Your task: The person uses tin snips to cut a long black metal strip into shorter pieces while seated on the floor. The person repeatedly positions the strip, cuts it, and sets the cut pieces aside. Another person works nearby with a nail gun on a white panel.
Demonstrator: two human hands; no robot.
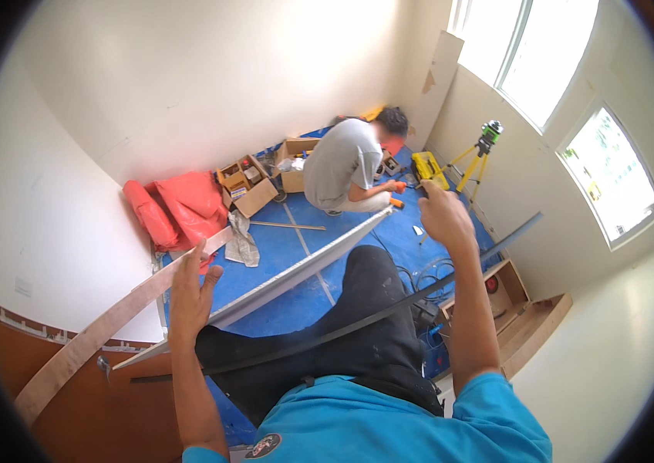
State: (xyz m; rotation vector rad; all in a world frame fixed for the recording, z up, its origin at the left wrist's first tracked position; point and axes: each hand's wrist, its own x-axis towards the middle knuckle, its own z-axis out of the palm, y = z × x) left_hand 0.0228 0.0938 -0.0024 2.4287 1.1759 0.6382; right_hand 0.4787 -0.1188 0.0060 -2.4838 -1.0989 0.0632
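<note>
Head view: my left hand point(190, 297) is spread, empty, near the white board point(300, 270); my right hand point(448, 216) curls, grip unclear. The long grey strip point(342, 330) crosses my black trousers point(377, 285); best steady it before reaching further.

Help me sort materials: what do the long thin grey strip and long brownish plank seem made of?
Long thin grey strip: perhaps metal or plastic, unclear which; smooth, satin, evenly edged. Long brownish plank: probably bare wood; matte, mottled tones.
</note>
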